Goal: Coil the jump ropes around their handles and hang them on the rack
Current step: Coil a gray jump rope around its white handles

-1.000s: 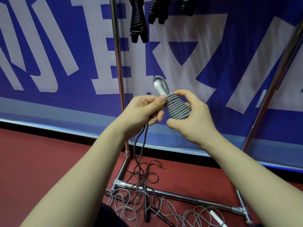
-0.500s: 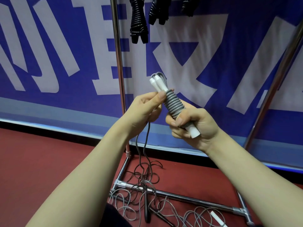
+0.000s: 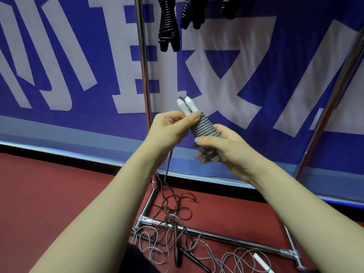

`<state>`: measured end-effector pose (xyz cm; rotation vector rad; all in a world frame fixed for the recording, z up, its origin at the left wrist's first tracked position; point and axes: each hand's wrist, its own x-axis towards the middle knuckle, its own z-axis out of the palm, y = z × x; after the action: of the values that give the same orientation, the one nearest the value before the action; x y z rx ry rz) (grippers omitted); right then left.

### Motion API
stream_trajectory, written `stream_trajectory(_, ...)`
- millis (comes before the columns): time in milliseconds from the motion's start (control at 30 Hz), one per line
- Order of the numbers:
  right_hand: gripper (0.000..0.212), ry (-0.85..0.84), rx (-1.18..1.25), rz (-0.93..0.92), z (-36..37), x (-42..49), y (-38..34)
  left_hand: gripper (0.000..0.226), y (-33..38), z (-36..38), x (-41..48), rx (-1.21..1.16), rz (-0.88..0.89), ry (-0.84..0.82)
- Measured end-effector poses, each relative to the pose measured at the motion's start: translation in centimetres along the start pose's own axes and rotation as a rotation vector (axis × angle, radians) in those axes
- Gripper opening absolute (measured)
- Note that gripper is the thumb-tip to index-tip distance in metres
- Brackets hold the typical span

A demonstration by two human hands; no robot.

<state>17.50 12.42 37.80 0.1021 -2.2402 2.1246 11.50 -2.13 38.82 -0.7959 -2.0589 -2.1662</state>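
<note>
Chrome rack [image 3: 144,75] behind, black ropes [image 3: 168,26] hung up top. Right hand [image 3: 222,148] curls round the bundle's lower end, while left hand [image 3: 167,131] pinches the grey jump rope [image 3: 202,127] near its white handles, mid-air. Coiling step, I'd say: the loose tail [image 3: 167,174] needs winding on next.

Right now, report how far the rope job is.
Done: black coiled ropes hang on the rack. In hand: the grey rope, partly wound on its white handles, held by left hand and right hand, tail dangling. Remaining: finish and hang it, plus loose ropes on the floor.
</note>
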Motion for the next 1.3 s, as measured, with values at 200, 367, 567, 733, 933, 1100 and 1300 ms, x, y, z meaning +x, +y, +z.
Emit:
stream_trajectory(200,0.063,0.314,-0.717,-0.270,1.4,0.0,0.4,0.045,-0.2,1.4,0.0,0.023,-0.054,0.183)
stream_trajectory(367,0.079,0.430,-1.082,-0.306,1.6,-0.1,0.8,0.045,-0.2,2.5,-0.2,0.023,-0.035,0.196)
stream_trajectory(567,0.070,0.436,-0.881,-0.328,0.3,-0.2,0.4,0.029,-0.1,1.6,-0.6,-0.010,0.012,-0.094)
stream_trajectory(733,0.067,0.451,-0.598,-0.294,-0.3,-0.6,-0.2,0.015,0.0,0.6,-0.6,-0.123,0.027,-0.366)
stream_trajectory(933,0.068,0.290,-0.277,-0.209,-0.1,-0.8,-0.8,0.025,0.0,-0.1,-0.3,0.043,0.076,-0.303)
stream_trajectory(1100,0.067,0.184,-0.194,-0.166,-0.6,-1.1,-1.3,0.023,-0.4,-0.1,0.0,0.009,0.047,-0.241)
stream_trajectory(1300,0.071,-0.063,0.016,-0.121,-1.1,-0.8,-1.1,0.031,-0.6,0.3,-0.1,-0.061,0.048,-0.266)
